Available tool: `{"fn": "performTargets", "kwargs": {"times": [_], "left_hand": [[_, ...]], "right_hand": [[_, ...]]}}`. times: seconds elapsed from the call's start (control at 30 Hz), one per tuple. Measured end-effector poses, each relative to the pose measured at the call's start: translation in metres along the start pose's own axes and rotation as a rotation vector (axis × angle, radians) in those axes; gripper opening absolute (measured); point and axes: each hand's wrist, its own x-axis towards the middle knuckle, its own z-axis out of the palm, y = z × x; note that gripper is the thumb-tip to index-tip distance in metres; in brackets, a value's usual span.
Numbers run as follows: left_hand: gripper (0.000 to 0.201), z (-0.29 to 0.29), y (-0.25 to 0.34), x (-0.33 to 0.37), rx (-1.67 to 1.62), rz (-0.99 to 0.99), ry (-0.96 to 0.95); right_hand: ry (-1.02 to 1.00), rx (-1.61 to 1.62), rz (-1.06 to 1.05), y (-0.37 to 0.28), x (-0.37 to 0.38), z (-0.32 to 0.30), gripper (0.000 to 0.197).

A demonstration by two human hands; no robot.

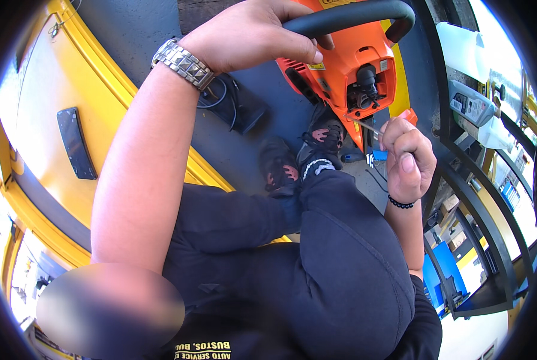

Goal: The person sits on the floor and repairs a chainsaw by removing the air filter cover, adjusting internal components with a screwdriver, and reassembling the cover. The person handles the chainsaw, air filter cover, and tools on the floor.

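Note:
An orange chainsaw (pixel 334 57) stands at the upper middle, in front of my feet. My left hand (pixel 253 36) is closed round its curved black handle (pixel 346 17). On the side facing me, an opening in the housing shows a black rubber-like intake part (pixel 366 78) and small dark parts. My right hand (pixel 409 153) is closed on a screwdriver (pixel 366 126), whose slim metal shaft reaches left to the lower edge of the housing below that opening. The fist hides most of its handle, and I cannot tell whether its tip touches a screw.
A yellow panel (pixel 58 120) with a dark phone-like object (pixel 76 143) lies left. A black pouch with a cable (pixel 238 108) sits on the grey floor beside my shoes (pixel 322 135). At right stands a black metal rack (pixel 478 240) with plastic bottles (pixel 471 103) near it.

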Motion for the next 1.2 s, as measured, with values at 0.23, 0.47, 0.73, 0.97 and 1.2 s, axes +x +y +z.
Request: {"fn": "performTargets", "kwargs": {"times": [0.23,0.47,0.73,0.97,1.2], "left_hand": [[0.035,0.001,0.003,-0.001,-0.026,-0.016,-0.012],[0.032,0.005,0.002,-0.003,0.009,-0.020,0.047],[0.028,0.003,0.003,-0.006,-0.015,-0.006,0.029],[0.028,0.005,0.000,-0.006,-0.017,0.011,0.044],[0.034,0.004,-0.003,-0.002,-0.004,0.016,0.057]], "right_hand": [[-0.043,-0.118,-0.029,0.012,0.010,0.010,0.027],[-0.104,0.036,0.098,0.005,0.016,0.016,0.035],[-0.315,0.002,0.114,0.000,0.008,-0.001,0.040],[-0.285,0.242,0.260,0.000,0.001,-0.005,0.042],[-0.673,0.049,0.226,-0.004,0.027,-0.031,0.038]]}}
